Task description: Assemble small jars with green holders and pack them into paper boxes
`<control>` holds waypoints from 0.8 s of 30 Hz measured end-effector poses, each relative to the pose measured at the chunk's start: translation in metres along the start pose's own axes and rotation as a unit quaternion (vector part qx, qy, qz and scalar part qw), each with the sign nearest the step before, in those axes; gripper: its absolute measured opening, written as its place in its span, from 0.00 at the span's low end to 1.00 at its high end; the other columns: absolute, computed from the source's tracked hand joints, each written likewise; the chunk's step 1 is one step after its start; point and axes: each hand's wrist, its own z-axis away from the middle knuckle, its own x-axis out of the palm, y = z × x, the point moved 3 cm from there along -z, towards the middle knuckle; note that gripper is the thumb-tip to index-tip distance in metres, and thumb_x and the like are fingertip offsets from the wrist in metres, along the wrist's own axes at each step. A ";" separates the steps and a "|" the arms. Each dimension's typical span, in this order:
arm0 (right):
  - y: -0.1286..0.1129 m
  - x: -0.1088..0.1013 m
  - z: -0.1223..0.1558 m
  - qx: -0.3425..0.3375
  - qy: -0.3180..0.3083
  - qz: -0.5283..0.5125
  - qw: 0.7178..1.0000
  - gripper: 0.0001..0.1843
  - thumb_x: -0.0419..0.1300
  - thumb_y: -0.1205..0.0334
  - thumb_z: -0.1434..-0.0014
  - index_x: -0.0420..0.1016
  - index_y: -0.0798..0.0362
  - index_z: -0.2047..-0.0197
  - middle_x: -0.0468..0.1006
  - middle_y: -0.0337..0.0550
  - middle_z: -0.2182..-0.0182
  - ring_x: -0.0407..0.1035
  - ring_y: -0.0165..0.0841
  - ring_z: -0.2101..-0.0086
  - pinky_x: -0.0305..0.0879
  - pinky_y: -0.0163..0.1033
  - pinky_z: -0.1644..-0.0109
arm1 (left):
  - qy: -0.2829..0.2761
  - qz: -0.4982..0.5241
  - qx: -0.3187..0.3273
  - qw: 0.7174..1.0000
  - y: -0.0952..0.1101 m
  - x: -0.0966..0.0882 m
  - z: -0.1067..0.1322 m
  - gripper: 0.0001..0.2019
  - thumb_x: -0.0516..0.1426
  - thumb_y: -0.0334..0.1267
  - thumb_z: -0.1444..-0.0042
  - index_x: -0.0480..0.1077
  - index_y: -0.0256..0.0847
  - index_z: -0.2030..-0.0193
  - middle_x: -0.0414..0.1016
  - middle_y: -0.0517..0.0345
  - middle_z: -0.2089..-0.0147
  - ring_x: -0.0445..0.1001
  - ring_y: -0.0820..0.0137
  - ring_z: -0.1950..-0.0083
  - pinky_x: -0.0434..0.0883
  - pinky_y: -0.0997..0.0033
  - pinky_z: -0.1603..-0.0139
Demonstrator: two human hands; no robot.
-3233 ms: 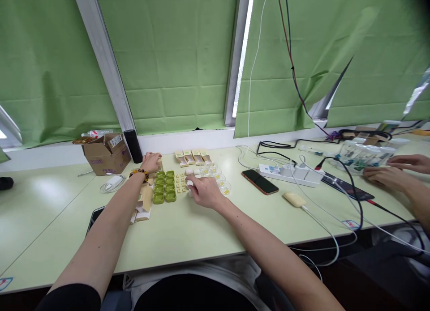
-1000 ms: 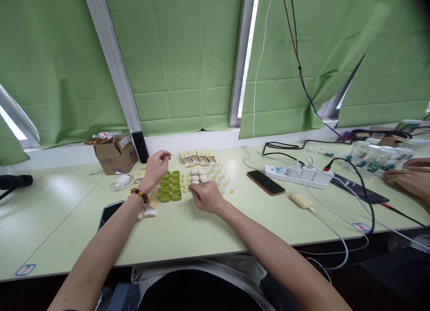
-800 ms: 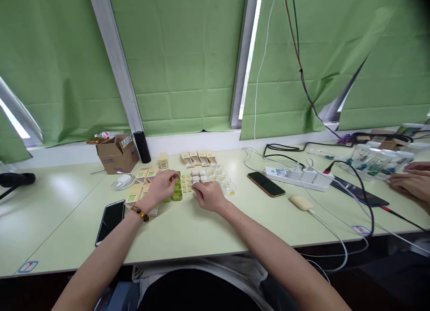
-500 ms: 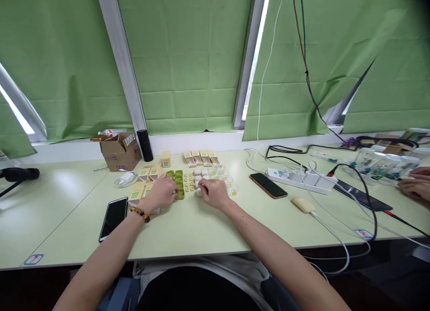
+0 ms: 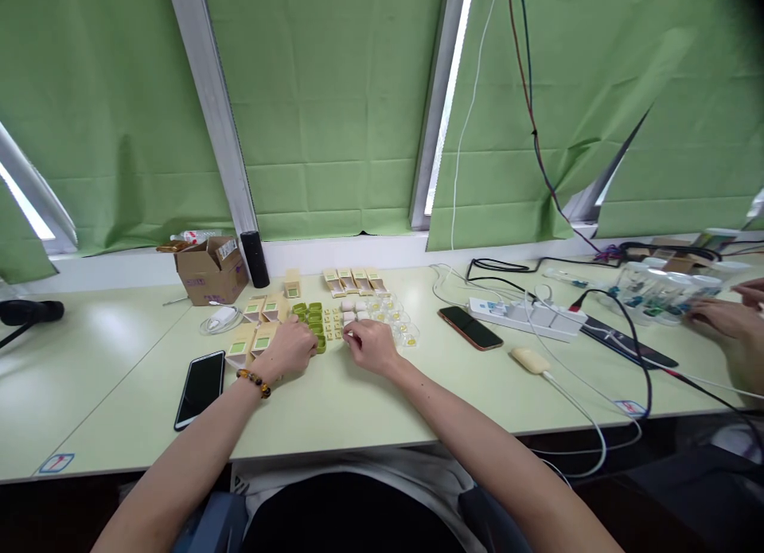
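Observation:
My left hand, a beaded bracelet at its wrist, has its fingers curled at the near end of a group of small green cases, and they touch the nearest case. My right hand is closed in a pinch beside the rows of tiny yellow pieces. What its fingertips hold, if anything, is too small to make out. Short pale pink cylinders stand just behind this hand. Clear plastic domes with yellow bits inside lie to its right. Opened cardboard cartons are partly covered by my left hand.
More cartons stand at the back. A phone lies left, another right, near a power strip with loose cables. A cardboard box and black cylinder stand back left. Another person's hands are beside clear jars.
My right hand has shifted a little left, from the pink cylinders towards the tiny yellow pieces. My left hand stays at the green cases. The other person's hands have moved nearer the jars.

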 end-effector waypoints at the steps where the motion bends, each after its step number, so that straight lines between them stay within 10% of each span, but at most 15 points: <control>1: -0.001 -0.001 0.000 -0.007 0.004 -0.004 1.000 0.08 0.61 0.61 0.33 0.82 0.52 0.56 0.83 0.44 0.69 0.74 0.36 0.67 0.56 0.39 0.64 | 0.007 -0.003 0.006 1.000 0.002 -0.002 0.000 0.13 0.56 0.33 0.37 0.76 0.44 0.73 0.80 0.46 0.68 0.74 0.58 0.63 0.65 0.50 0.49; 8: -0.010 -0.009 -0.002 -0.075 0.063 -0.055 0.994 0.28 0.67 0.47 0.34 0.74 0.55 0.39 0.82 0.53 0.54 0.72 0.47 0.53 0.64 0.48 0.49 | 0.128 -0.047 0.060 0.989 0.028 -0.016 0.004 0.14 0.52 0.31 0.34 0.75 0.43 0.68 0.77 0.49 0.71 0.72 0.62 0.68 0.65 0.58 0.60; 18: -0.006 -0.014 -0.002 -0.046 0.131 -0.199 0.970 0.20 0.63 0.51 0.32 0.73 0.50 0.41 0.80 0.54 0.50 0.71 0.48 0.50 0.68 0.52 0.47 | 0.334 0.005 0.073 0.940 0.033 -0.022 0.016 0.07 0.54 0.35 0.30 0.74 0.45 0.54 0.75 0.57 0.72 0.73 0.66 0.71 0.64 0.61 0.64; 24: -0.003 -0.018 -0.003 -0.012 0.130 -0.266 0.955 0.20 0.64 0.58 0.34 0.72 0.49 0.40 0.78 0.53 0.47 0.71 0.42 0.53 0.72 0.47 0.52 | 0.419 0.071 0.051 0.904 0.025 -0.020 0.019 0.13 0.57 0.30 0.33 0.66 0.43 0.44 0.80 0.57 0.65 0.78 0.65 0.65 0.68 0.55 0.50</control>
